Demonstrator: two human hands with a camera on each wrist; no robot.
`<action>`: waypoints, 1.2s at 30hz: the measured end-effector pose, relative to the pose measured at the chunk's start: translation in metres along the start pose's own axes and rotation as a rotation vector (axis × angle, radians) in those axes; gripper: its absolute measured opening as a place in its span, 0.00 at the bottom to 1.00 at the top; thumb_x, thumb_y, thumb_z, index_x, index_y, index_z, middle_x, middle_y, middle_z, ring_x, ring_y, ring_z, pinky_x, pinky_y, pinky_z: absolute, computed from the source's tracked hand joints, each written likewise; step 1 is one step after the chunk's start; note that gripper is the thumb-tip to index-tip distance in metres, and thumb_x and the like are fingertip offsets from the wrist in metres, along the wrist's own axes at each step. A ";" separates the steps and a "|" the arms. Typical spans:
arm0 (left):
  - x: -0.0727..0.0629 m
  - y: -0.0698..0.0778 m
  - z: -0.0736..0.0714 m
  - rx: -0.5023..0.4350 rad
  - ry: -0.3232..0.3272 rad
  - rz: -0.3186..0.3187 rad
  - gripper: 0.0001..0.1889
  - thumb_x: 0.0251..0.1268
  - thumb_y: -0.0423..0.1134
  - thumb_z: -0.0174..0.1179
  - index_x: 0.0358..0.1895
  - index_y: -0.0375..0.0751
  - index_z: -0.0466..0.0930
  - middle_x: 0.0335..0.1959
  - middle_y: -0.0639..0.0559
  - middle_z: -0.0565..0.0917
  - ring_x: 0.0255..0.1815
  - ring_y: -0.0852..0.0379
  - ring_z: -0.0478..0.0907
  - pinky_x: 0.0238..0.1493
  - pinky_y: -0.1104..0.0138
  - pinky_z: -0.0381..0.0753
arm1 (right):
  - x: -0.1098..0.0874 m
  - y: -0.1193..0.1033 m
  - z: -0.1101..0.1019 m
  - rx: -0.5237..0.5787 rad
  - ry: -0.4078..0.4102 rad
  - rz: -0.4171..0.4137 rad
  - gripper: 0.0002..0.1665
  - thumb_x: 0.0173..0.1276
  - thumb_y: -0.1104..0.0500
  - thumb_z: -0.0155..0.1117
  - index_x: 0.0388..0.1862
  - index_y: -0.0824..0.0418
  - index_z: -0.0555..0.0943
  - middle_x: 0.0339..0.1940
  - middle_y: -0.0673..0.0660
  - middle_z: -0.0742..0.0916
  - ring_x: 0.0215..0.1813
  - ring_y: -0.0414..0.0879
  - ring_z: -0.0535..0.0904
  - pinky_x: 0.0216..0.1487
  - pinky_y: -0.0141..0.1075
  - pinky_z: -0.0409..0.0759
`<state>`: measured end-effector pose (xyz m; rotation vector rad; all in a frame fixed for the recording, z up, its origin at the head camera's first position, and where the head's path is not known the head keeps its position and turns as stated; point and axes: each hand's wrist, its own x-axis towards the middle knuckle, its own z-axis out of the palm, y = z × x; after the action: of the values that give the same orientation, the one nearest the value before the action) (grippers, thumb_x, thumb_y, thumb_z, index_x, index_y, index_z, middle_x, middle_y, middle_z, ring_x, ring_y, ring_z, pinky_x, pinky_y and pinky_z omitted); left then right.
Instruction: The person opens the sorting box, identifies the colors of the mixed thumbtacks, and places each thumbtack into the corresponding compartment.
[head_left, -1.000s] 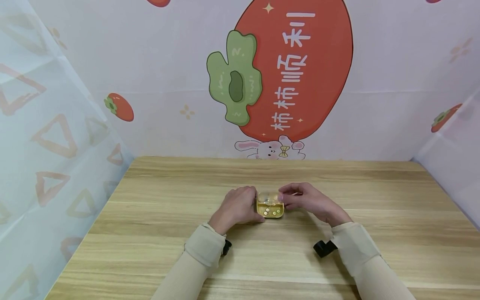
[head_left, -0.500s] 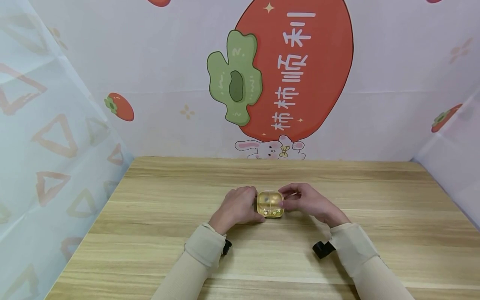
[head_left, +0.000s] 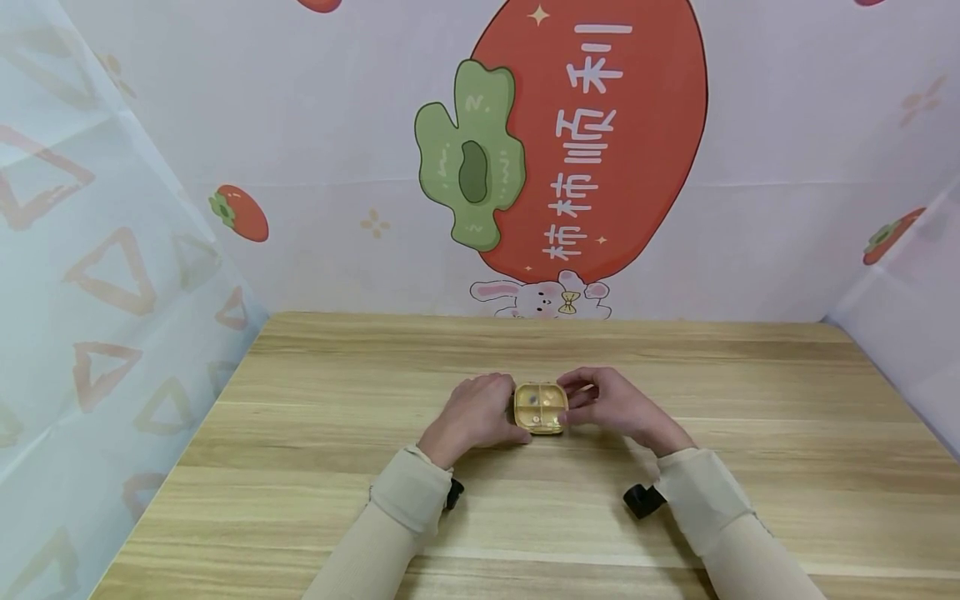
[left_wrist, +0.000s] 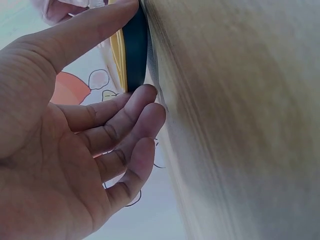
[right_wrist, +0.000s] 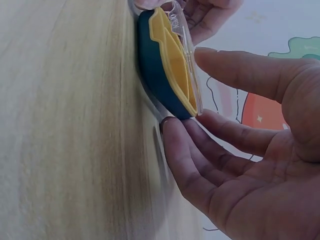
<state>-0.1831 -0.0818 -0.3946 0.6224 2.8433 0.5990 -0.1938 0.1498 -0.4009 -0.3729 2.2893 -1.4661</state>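
Note:
A small pill box [head_left: 542, 407] with a yellow four-part inside sits on the table between both hands. Its dark teal base [right_wrist: 154, 65] and clear lid [right_wrist: 184, 37] show in the right wrist view; the lid is folded over the compartments, with a slim gap at the edge marked OPEN. Small pale pieces show through the lid. My left hand [head_left: 474, 415] holds the box's left side, thumb at the front and fingers toward the back. My right hand [head_left: 621, 404] has its thumb on the lid and its fingertips at the box's right back corner.
The wooden table [head_left: 337, 467] spreads around the box. A white cloth backdrop [head_left: 322, 108] with a big red persimmon print rises behind, and cloth walls stand left and right. Black wrist cameras [head_left: 643, 500] hang under the sleeves.
The clear lid has swung from standing up at the back, down and forward over the front compartments. My right hand's thumb followed it slightly toward me. My left hand stayed in place.

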 end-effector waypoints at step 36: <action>0.000 -0.002 -0.006 -0.136 -0.051 -0.008 0.23 0.57 0.48 0.76 0.48 0.38 0.81 0.37 0.52 0.81 0.35 0.56 0.75 0.39 0.61 0.75 | 0.000 -0.004 0.004 -0.234 0.021 -0.011 0.34 0.55 0.65 0.80 0.60 0.70 0.78 0.47 0.58 0.83 0.46 0.53 0.78 0.47 0.40 0.78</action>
<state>-0.1853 -0.0849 -0.3902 0.5935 2.7286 0.7571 -0.1919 0.1450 -0.3983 -0.4392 2.4868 -1.2144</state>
